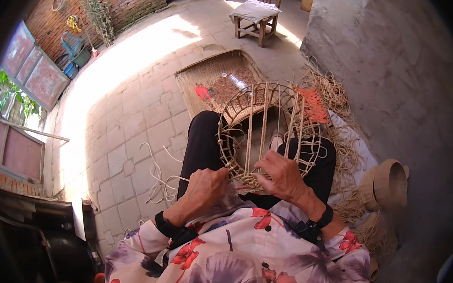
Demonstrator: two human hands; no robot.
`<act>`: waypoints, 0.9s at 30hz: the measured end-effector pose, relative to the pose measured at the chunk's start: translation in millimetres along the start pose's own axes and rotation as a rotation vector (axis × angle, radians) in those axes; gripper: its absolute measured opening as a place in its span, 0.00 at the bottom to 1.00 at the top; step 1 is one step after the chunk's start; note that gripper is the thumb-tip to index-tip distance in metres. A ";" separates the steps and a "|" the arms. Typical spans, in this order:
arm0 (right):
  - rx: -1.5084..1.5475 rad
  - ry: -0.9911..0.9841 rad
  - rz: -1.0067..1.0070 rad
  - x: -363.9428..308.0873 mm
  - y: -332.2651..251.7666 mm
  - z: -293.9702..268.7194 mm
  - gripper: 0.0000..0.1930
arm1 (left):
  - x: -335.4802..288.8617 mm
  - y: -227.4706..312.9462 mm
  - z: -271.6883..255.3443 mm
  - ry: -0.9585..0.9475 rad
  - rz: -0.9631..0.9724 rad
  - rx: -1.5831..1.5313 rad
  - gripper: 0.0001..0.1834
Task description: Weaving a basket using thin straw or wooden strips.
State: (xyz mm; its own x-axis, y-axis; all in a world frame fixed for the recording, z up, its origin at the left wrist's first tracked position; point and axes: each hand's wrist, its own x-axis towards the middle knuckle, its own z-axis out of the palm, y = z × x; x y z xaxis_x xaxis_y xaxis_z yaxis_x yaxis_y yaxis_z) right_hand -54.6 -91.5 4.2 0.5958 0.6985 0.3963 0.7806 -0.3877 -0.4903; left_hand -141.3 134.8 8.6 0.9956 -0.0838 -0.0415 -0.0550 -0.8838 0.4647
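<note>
A round, open-barred basket frame (262,139) rests across my lap between my knees. Straight strands of pale cord run across its opening. At the near left of the rim, my left hand (207,186) is closed, with the loose ends of a pale cord (157,174) trailing leftward from it. My right hand (282,174) is over the near right of the rim, its fingers curled in toward the bars. Whatever those fingers pinch is hidden. Between the two hands, the near rim is wrapped with cord.
Beyond my knees a woven mat (193,94) bears brown bits and a red item. Heaps of loose cord (344,150) lie along the wall at right, near woven baskets (390,182). A wooden chair (260,31) with a cushion stands farther off on the paved floor.
</note>
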 end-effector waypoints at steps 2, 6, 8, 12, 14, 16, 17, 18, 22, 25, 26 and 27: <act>-0.079 -0.059 -0.020 -2.7 -9.3 2.9 0.13 | -0.8 1.1 -3.0 -0.006 0.009 -0.027 0.09; -0.077 -0.117 -0.020 -2.7 -10.3 6.9 0.16 | -4.4 0.5 -8.1 -0.054 0.094 -0.047 0.08; -0.070 -0.117 -0.011 -2.4 -8.4 8.7 0.16 | -3.7 0.5 -8.2 -0.091 0.151 0.004 0.07; -0.069 -0.127 0.008 -2.0 -8.6 11.3 0.15 | -0.2 1.6 -5.0 -0.135 0.232 0.116 0.06; -0.050 -0.142 0.033 -0.9 -9.3 9.7 0.14 | -0.3 1.5 -4.4 -0.134 0.244 0.141 0.07; 0.001 -0.171 0.091 1.4 -8.6 5.5 0.13 | -1.7 0.9 -4.5 -0.144 0.230 0.167 0.07; -0.026 -0.144 0.050 3.1 -7.6 3.1 0.12 | -2.3 0.3 -4.7 -0.117 0.243 0.156 0.07; -0.046 -0.129 0.016 6.7 -5.4 0.1 0.11 | -3.2 -0.2 -4.9 -0.114 0.242 0.151 0.07; -0.171 -0.129 -0.301 20.3 -3.7 -1.8 0.09 | -5.7 0.1 -4.2 -0.118 0.216 0.134 0.07; -0.199 -0.216 -0.378 29.0 -1.5 -0.5 0.08 | -6.1 0.3 -4.9 -0.116 0.207 0.145 0.07; -0.193 -0.215 -0.402 30.5 -0.5 0.4 0.07 | -6.4 0.5 -4.9 -0.106 0.210 0.145 0.07; -0.191 -0.218 -0.418 31.6 1.2 0.5 0.07 | -6.2 1.0 -4.7 -0.115 0.205 0.153 0.07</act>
State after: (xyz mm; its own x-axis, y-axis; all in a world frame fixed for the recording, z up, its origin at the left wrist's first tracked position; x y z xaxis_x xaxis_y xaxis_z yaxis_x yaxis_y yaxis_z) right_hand -34.9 -69.6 15.7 0.1876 0.9188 0.3474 0.9767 -0.1370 -0.1651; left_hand -147.1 136.7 13.6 0.9478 -0.3122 -0.0648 -0.2740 -0.9014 0.3352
